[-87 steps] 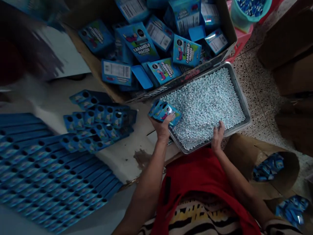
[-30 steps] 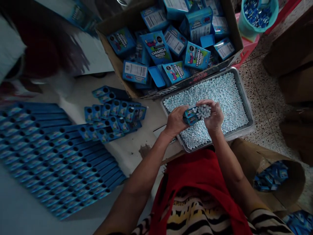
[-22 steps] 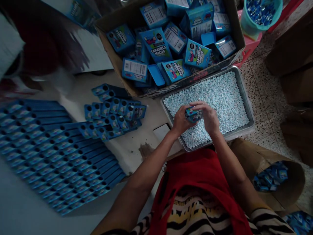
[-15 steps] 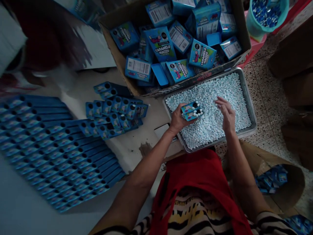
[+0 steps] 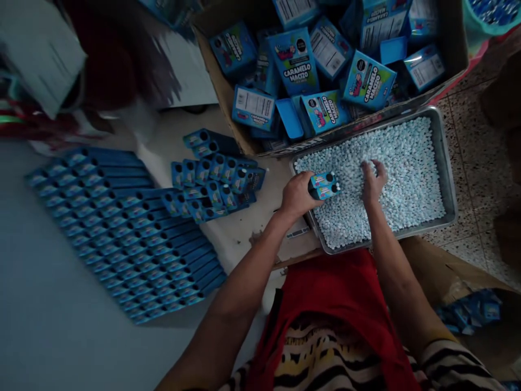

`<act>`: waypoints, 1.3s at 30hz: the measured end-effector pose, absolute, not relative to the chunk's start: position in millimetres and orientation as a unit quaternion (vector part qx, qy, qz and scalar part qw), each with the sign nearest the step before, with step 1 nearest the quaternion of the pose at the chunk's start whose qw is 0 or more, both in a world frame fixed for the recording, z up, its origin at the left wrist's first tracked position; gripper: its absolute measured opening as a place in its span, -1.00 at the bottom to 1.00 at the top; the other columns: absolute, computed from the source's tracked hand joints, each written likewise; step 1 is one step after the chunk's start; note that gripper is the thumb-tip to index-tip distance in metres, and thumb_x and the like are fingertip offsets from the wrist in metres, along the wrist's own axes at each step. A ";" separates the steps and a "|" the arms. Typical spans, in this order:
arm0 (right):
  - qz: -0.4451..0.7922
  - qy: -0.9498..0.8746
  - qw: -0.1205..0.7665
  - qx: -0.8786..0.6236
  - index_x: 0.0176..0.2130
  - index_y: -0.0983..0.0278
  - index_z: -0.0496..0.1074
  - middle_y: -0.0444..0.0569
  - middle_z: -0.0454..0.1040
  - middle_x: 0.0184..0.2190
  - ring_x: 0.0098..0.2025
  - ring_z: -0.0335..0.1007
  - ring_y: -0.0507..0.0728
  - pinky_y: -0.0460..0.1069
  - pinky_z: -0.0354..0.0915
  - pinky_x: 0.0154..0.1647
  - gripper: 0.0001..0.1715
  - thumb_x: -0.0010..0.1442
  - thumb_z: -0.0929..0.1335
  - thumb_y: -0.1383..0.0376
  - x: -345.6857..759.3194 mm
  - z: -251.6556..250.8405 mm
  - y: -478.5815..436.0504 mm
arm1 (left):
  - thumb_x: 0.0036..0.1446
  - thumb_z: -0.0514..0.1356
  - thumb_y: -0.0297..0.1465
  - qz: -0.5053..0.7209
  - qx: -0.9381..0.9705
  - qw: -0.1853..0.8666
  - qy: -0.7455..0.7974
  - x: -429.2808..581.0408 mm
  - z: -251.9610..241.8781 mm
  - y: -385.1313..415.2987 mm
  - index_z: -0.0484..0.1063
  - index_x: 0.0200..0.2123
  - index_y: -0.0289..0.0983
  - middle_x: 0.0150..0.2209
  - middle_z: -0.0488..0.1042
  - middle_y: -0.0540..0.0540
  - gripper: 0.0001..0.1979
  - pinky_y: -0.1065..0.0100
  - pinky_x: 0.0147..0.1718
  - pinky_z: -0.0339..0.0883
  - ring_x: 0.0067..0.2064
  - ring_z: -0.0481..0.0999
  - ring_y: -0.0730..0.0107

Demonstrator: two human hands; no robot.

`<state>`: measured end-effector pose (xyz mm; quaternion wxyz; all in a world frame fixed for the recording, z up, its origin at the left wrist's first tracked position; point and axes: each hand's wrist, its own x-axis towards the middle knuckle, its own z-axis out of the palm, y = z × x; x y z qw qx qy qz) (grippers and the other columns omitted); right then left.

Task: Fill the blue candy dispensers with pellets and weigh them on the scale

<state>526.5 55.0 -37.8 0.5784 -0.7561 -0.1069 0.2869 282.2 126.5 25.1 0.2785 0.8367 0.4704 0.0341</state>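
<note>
My left hand is closed around two small blue candy boxes held side by side above the tray's left part. Their round holes face up, and a few candies show at the openings. Small pale blue and white candies fill a shallow metal tray. Over the candies, to the right of the boxes, my right hand has its fingers apart and touching or just above the heap. I see nothing held in it.
A cardboard carton of larger blue printed boxes stands behind the tray. Left are loose small boxes and a big block of stacked ones. A teal bucket is at far right; a carton of blue packets sits lower right.
My right hand has come down toward the candies, its fingers spreading. The candies heaped on top of the held boxes have mostly gone from sight. The camera view has shifted left.
</note>
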 end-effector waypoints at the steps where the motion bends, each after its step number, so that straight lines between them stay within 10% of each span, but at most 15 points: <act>1: 0.350 -0.041 0.613 -0.707 -0.20 0.20 0.56 -0.10 0.63 -0.21 0.02 0.59 0.19 0.16 0.53 0.23 -0.58 0.08 0.55 -0.02 520.1 -35.3 58.5 | -0.23 0.59 -0.32 0.030 0.843 0.272 0.463 283.2 26.9 126.8 0.49 0.01 -0.19 -0.03 0.65 -0.20 -0.32 0.07 -0.04 0.57 0.00 0.67 -0.16; 7: 0.579 0.067 0.693 -0.425 -0.32 0.20 0.56 -0.06 0.66 -0.36 -0.18 0.67 0.24 0.19 0.64 -0.02 -0.63 0.10 0.53 -0.03 495.2 23.8 62.8 | -0.24 0.60 -0.34 0.009 0.864 0.271 0.425 282.5 46.3 129.9 0.49 0.08 -0.19 0.06 0.64 -0.23 -0.25 0.01 -0.01 0.58 0.06 0.66 -0.24; 13: 0.463 -0.147 0.726 -0.488 -0.40 0.14 0.61 -0.06 0.64 -0.26 -0.09 0.60 0.20 0.16 0.50 0.21 -0.69 0.28 0.44 0.04 481.4 96.0 58.7 | -0.19 0.58 -0.40 0.026 0.864 0.334 0.375 302.5 63.6 131.0 0.51 0.13 -0.23 0.05 0.65 -0.22 -0.25 -0.01 0.03 0.59 0.09 0.66 -0.22; 19: 0.427 -0.179 0.708 -0.534 -0.40 0.11 0.60 -0.08 0.47 -0.39 -0.34 0.40 0.15 0.12 0.49 0.02 -0.57 0.35 0.37 -0.06 489.8 111.4 64.8 | -0.18 0.58 -0.34 0.077 0.838 0.407 0.354 312.5 66.1 127.9 0.51 0.14 -0.17 0.09 0.64 -0.16 -0.25 0.02 0.09 0.58 0.11 0.66 -0.13; 33: 0.407 -0.160 0.731 -0.524 -0.23 0.06 0.64 -0.03 0.65 -0.02 0.26 0.55 0.29 0.34 0.26 0.53 -0.53 0.34 0.34 -0.18 524.8 107.4 25.5 | 0.11 0.51 -0.06 0.228 0.788 0.413 0.395 327.0 38.5 102.6 0.39 0.23 -0.15 0.18 0.61 -0.22 -0.30 -0.01 0.22 0.55 0.22 0.64 -0.02; 39: 0.280 -0.380 0.406 -0.782 -0.01 0.14 0.63 0.13 0.54 0.24 0.40 0.35 0.41 0.44 0.14 0.55 -0.52 0.19 0.53 -0.07 554.7 27.6 -19.3 | 0.17 0.46 0.00 0.249 0.798 0.414 0.359 310.1 30.8 96.1 0.42 0.16 -0.13 0.20 0.61 -0.25 -0.39 -0.09 0.33 0.47 0.30 0.61 -0.05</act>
